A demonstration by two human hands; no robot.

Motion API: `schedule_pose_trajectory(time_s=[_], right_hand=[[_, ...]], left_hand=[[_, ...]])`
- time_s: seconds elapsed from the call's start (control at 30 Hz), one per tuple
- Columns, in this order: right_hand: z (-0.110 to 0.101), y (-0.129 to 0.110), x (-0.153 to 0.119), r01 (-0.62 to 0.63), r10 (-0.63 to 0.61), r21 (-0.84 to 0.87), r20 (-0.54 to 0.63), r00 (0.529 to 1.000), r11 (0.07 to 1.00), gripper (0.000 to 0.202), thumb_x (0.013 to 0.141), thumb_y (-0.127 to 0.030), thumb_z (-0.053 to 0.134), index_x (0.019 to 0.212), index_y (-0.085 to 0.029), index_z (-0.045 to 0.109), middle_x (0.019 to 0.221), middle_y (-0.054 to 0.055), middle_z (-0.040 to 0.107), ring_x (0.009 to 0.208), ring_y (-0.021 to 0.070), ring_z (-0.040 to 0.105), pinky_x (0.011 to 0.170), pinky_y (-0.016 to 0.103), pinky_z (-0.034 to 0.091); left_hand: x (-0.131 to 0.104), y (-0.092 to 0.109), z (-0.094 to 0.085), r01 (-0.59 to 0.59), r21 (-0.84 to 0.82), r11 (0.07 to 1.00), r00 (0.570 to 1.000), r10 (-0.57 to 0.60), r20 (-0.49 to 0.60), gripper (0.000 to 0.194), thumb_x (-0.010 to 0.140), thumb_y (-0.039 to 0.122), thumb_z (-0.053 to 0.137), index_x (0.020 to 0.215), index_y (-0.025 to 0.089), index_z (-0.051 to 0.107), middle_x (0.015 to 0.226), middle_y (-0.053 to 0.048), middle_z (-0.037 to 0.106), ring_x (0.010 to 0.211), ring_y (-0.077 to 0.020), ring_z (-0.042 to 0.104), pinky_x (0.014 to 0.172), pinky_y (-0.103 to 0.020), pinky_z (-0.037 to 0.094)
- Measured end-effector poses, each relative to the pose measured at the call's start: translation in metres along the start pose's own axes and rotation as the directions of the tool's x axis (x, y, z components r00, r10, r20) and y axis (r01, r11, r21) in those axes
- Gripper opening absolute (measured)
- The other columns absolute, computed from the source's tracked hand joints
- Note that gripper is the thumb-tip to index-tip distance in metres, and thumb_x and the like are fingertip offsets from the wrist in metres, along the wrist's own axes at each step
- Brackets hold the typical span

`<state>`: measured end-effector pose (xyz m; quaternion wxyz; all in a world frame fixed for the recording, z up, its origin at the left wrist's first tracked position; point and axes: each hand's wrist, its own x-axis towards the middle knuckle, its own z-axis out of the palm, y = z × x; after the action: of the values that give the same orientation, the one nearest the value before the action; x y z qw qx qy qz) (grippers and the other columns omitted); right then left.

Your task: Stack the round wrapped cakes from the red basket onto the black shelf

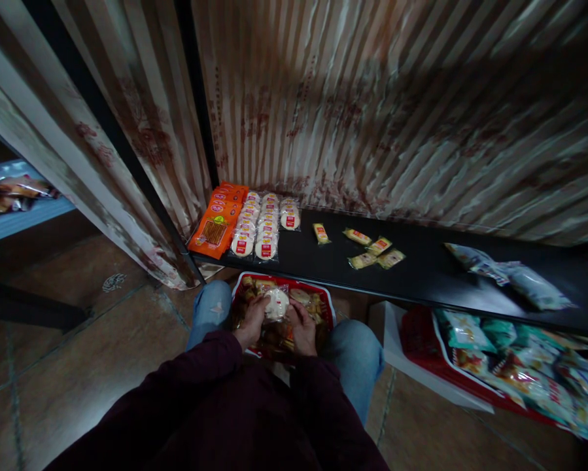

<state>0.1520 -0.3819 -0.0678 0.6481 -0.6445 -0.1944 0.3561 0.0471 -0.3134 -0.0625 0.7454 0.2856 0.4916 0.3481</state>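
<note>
dim corner, with a low black shelf (318, 265) along a pleated, figured curtain (323, 131); dark posts (196, 85) at left. below, brown tile floor (131, 327) with visible joint lines. on the shelf, from the left: orange packets (215, 229), flat, glossy, overlapped in a column; then white discs (266, 247) in clear film with red labels, in two long columns and a shorter third; farther along, small yellow sachets (378, 246), one apart from a loose cluster of four; toward the right, rumpled pale bags (536, 284). under the shelf at right, red crate (414, 327) with white rim, heaped with shiny green-and-white bags (463, 330). between denim knees (212, 304), red basket (331, 313), also pale-rimmed, full of wrapped snacks (318, 304). over these, white round pack (276, 303) in crinkly clear film, between both hands. pinched at its left edge by the left hand (253, 319); close by its right edge, bent fingers of the right hand (303, 327). cannot tell whether pressed to the film.
</note>
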Motion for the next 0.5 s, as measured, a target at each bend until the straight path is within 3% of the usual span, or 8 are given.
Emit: schedule_pose_trajectory(time_s=[0.17,0.5], right_hand=[[0.0023,-0.0055,-0.0034,-0.076,0.075,0.060,0.008,0.997,0.995,0.054,0.063,-0.061,0.070,0.096,-0.018,0.069,0.089,0.005,0.072,0.078,0.0193,0.065,0.071,0.033,0.054],[0.0027,-0.0100,0.0053,-0.058,0.060,0.074,-0.035,0.998,0.996,0.047,0.060,-0.058,0.071,0.084,-0.018,0.068,0.074,0.003,0.070,0.067,0.0176,0.062,0.061,0.029,0.051]], left_hand=[[-0.0009,-0.0026,0.0025,0.030,-0.067,0.997,0.998,-0.027,0.053,0.033,0.061,0.031,0.072,0.090,0.015,0.066,0.090,-0.005,0.071,0.085,-0.0192,0.066,0.074,-0.028,0.050],[-0.0042,0.0015,0.0057,0.058,-0.041,0.997,0.997,-0.056,0.045,0.034,0.056,0.031,0.073,0.085,0.015,0.065,0.084,-0.005,0.070,0.074,-0.0186,0.064,0.061,-0.026,0.046]])
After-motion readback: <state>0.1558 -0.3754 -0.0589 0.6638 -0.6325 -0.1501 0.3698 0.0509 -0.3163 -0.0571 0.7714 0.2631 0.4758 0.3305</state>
